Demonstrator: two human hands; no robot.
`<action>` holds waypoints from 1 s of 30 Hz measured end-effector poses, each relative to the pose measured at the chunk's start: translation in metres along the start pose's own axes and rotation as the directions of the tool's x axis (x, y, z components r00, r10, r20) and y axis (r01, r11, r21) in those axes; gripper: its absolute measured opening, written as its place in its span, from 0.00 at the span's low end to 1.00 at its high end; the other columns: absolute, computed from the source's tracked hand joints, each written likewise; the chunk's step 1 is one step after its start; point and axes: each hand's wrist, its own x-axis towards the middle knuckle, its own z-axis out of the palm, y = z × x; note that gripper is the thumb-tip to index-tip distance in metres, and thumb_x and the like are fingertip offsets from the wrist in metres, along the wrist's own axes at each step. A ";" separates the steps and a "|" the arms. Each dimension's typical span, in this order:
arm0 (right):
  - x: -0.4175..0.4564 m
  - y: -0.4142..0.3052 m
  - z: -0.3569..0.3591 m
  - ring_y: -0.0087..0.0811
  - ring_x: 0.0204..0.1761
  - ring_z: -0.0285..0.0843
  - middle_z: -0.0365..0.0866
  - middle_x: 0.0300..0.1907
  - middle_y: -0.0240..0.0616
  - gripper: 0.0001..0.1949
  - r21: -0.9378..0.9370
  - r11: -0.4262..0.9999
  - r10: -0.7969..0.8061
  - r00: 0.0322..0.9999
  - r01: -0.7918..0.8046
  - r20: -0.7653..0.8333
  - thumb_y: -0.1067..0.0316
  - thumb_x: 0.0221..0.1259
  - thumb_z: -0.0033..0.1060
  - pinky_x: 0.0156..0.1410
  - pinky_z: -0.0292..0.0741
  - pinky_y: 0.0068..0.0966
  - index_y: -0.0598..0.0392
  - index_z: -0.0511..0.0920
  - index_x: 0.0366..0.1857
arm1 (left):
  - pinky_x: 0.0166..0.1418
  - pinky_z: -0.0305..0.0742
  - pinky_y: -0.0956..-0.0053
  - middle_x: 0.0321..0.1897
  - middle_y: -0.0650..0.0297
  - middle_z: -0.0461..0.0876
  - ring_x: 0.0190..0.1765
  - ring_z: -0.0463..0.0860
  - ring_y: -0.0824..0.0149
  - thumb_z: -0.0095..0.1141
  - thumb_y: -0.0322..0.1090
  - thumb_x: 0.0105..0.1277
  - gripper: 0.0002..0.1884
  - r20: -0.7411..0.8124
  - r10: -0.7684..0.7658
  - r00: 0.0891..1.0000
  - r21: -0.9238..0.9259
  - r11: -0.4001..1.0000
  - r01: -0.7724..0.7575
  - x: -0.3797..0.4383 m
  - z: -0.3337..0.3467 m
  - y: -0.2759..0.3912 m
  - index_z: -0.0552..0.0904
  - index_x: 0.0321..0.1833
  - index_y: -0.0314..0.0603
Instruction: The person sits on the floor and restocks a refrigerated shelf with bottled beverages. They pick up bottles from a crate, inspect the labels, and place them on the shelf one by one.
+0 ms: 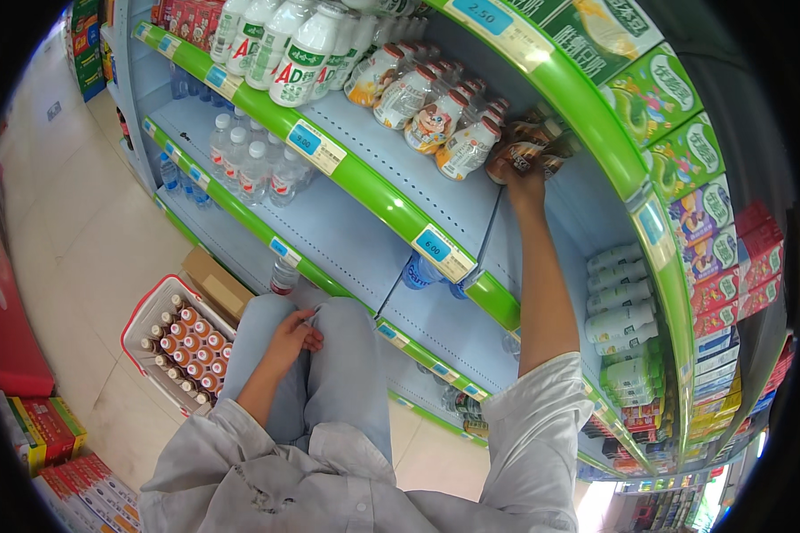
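Observation:
My right hand (528,182) reaches deep onto the upper shelf board (433,190) and is closed around a brown Nescafé drink bottle (515,157). More brown bottles are packed behind it, and their far ends are in shadow. To its left stand several shrink-wrapped white bottles with orange caps (468,148). My left hand (292,346) lies between my bent knees, fingers loosely curled and apart, with nothing in it.
A white basket with a red rim (130,310) holds several orange- and white-capped bottles on the floor. Beside it is a cardboard box (219,283). Green price-tag rails (387,200) edge the shelves. Clear water bottles (253,166) occupy the lower board; drink cartons (667,93) line the shelf above.

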 end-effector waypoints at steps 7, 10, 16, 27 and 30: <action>0.011 0.027 0.026 0.41 0.52 0.80 0.80 0.49 0.48 0.31 0.268 0.952 -0.179 0.979 0.149 0.093 0.60 0.49 0.73 0.59 0.74 0.32 0.65 0.68 0.55 | 0.39 0.78 0.73 0.31 0.59 0.79 0.31 0.81 0.67 0.42 0.30 0.72 0.16 -0.006 0.011 1.000 0.059 0.998 -0.010 0.000 0.002 -0.003 0.73 0.60 0.36; 0.010 0.033 0.034 0.42 0.53 0.80 0.80 0.49 0.50 0.30 0.301 0.946 -0.153 0.984 0.119 0.093 0.61 0.52 0.71 0.59 0.73 0.32 0.65 0.68 0.56 | 0.40 0.78 0.73 0.30 0.60 0.79 0.32 0.80 0.67 0.42 0.31 0.72 0.16 -0.014 0.008 1.000 0.064 0.998 -0.008 -0.001 0.003 -0.003 0.74 0.60 0.37; -0.004 0.006 0.034 0.46 0.52 0.81 0.83 0.47 0.51 0.26 -0.044 0.999 0.021 0.999 -0.019 0.031 0.61 0.57 0.64 0.59 0.74 0.35 0.62 0.69 0.57 | 0.41 0.77 0.72 0.31 0.60 0.78 0.33 0.80 0.66 0.42 0.32 0.72 0.16 -0.021 0.005 1.000 0.073 0.997 -0.003 0.000 0.002 -0.002 0.73 0.60 0.37; -0.016 -0.025 0.028 0.48 0.54 0.79 0.82 0.50 0.48 0.25 -0.265 0.957 0.104 0.992 -0.118 -0.067 0.57 0.54 0.65 0.61 0.72 0.38 0.58 0.73 0.54 | 0.37 0.77 0.75 0.30 0.59 0.79 0.30 0.80 0.68 0.41 0.30 0.73 0.15 -0.028 0.027 0.999 0.109 0.994 -0.024 -0.001 0.004 -0.005 0.74 0.58 0.36; -0.013 -0.023 0.031 0.47 0.56 0.77 0.81 0.51 0.49 0.26 -0.217 0.965 0.143 0.989 -0.148 -0.039 0.54 0.54 0.64 0.63 0.70 0.40 0.58 0.73 0.54 | 0.37 0.77 0.75 0.30 0.59 0.80 0.30 0.80 0.68 0.42 0.30 0.73 0.15 -0.032 0.037 0.999 0.112 0.993 -0.033 -0.002 0.002 -0.005 0.74 0.58 0.36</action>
